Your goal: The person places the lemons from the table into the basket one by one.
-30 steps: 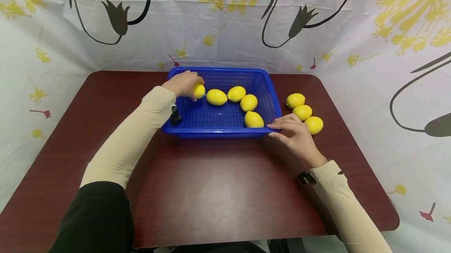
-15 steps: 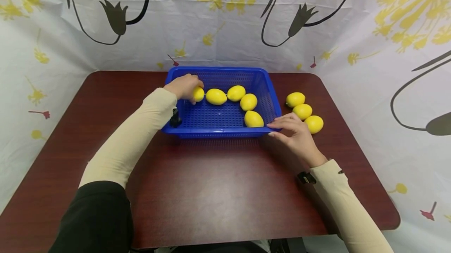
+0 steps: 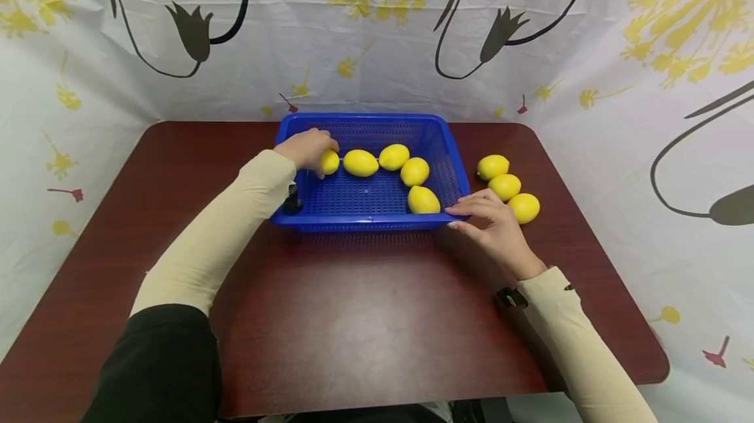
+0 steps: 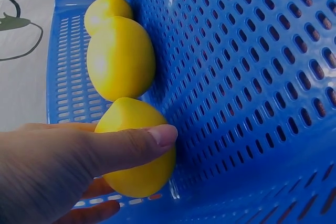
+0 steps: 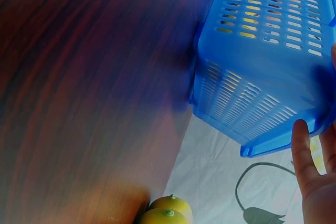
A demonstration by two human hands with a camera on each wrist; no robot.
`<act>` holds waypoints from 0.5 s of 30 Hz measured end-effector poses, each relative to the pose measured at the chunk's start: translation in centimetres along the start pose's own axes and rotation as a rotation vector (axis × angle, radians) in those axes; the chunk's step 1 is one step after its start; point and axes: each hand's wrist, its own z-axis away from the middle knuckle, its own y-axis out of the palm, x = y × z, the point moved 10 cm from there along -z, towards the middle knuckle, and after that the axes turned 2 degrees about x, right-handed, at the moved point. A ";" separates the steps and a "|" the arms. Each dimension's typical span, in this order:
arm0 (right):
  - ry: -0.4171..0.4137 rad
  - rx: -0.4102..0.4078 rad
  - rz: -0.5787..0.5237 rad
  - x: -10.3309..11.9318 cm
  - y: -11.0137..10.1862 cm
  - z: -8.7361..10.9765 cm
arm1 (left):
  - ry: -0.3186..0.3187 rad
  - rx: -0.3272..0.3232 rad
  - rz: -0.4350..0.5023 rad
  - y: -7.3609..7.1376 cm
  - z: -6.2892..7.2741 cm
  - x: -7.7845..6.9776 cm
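In the head view, a blue perforated plastic basket (image 3: 368,219) stands on the table. My left hand (image 3: 305,149) reaches inside at its left end and holds a yellow lemon (image 3: 330,162). The left wrist view shows the thumb (image 4: 134,148) across this lemon and the other fingers behind it; its tip is right at the neighbouring lemon (image 4: 121,59). Several more lemons run in a curved line from there to the near right corner. At that corner my right hand (image 3: 495,223) pinches the basket rim, fingers over the top and thumb below.
Three lemons (image 3: 504,187) lie in a slanting row on the table right of the basket, just beyond my right hand. The dark red wooden table (image 3: 353,318) has rounded corners. Behind and beside it hangs a white flower-patterned sheet (image 3: 377,50).
My left hand has brought the held lemon slightly lower and nearer to me within the basket. The right hand stays at the rim, and the other lemons keep their places.
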 end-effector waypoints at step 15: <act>0.004 -0.005 -0.021 0.1 0.0 -0.1 | -0.005 -0.001 -0.032 0.5 -0.2 0.0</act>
